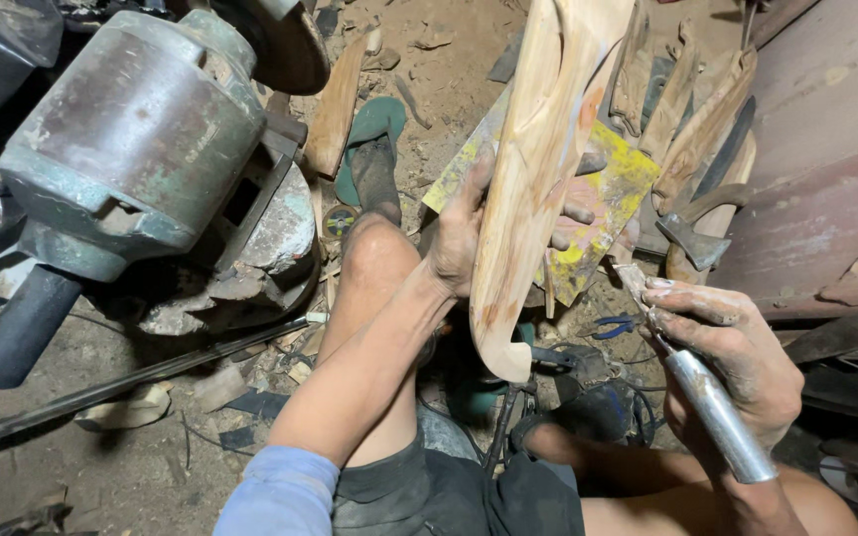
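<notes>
Right hand (732, 362) sits closest to the lens at about 4 o'clock, fingers (692, 303) wrapped pen-style around a rotary carving tool (712, 412) with a shiny metal barrel, the tip pointing up toward 11 o'clock at the lower edge of the wood. Left hand (464, 233) is dead center, fingers clenched around a long carved wooden piece (533, 169) from behind, so mostly the thumb side and a few fingertips poking past the far edge show. That piece stands nearly upright, running from the rounded bottom end near 6 o'clock up and out of frame at 12, held in the air above the knees, not resting on the floor.

My read on handling: pale wood, stiff, probably fairly light for its length, with thin carved ridges that look chippable. It's dusty too, so a bit slippery. Gripping around the thick middle, like now, seems the safest spot.

Around it: a big greenish old motor (136, 129) at 10 o'clock, a yellow paint-stained board (608, 199) behind the wood, more rough wooden blanks (692, 109) at 1 o'clock, a small axe (692, 238) below them, and blue-handled pliers (613, 325) on the dirt floor (131, 467).
</notes>
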